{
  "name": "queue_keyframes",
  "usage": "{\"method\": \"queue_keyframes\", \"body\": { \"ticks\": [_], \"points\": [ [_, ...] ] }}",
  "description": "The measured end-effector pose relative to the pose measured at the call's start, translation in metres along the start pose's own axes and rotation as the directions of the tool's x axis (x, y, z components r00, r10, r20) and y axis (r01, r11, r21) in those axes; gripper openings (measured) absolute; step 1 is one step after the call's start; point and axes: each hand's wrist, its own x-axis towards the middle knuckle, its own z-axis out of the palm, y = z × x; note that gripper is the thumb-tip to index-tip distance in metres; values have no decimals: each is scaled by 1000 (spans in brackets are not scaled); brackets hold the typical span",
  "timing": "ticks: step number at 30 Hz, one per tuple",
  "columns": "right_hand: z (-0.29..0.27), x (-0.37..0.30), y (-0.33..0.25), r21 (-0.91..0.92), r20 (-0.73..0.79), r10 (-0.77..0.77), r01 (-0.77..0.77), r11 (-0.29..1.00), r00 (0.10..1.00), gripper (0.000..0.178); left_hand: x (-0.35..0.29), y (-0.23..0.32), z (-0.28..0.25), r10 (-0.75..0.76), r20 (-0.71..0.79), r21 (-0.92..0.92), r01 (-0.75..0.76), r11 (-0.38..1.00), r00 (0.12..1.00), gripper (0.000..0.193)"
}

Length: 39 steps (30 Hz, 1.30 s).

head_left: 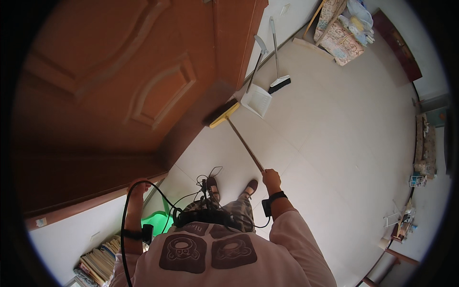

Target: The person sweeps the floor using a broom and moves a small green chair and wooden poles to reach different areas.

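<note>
My right hand [271, 180] is closed round the upper end of a broom's brown stick. The broom [245, 143] slants away to the far left. Its yellow head [224, 116] has dark bristles, which lie against the foot of the brown door [186, 138]. My left hand [138, 185] is raised at the left, beside the lower edge of the brown woodwork. A black cable loops past it and its fingers are too unclear to read. Below it, a green plastic thing [157, 222], perhaps a dustpan, is partly hidden by my arm.
A white long-handled dustpan [258, 101] and a small white broom [280, 82] stand by the far wall. Beyond them is a patterned cloth-covered item [340, 40] with plastic bags. Stacked papers [99, 262] are at lower left. Shelves with small items line the right wall. Cables hang near my feet.
</note>
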Motion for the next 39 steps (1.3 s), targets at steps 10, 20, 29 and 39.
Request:
{"method": "queue_keyframes", "body": {
  "ticks": [10, 20, 29, 39],
  "points": [
    [-48, -163, 197, -131, -175, 198, -222, 966, 964, 22, 12, -1, 37, 43, 50, -103, -38, 994, 998, 18],
    [-64, -201, 167, -174, -37, 95, -100, 980, 995, 18, 11, 8, 63, 0, 179, -70, 13, 997, 984, 19],
    [38, -99, 23, -189, -20, -236, 228, 955, 972, 14, 5, 32, 70, 28, 104, -13, -27, 1000, 994, 15],
    [-64, -116, 194, -307, 125, 269, -221, 926, 955, 16, -1, 48, 101, 17, 82, -16, -16, 1000, 996, 15]
  ]
}}
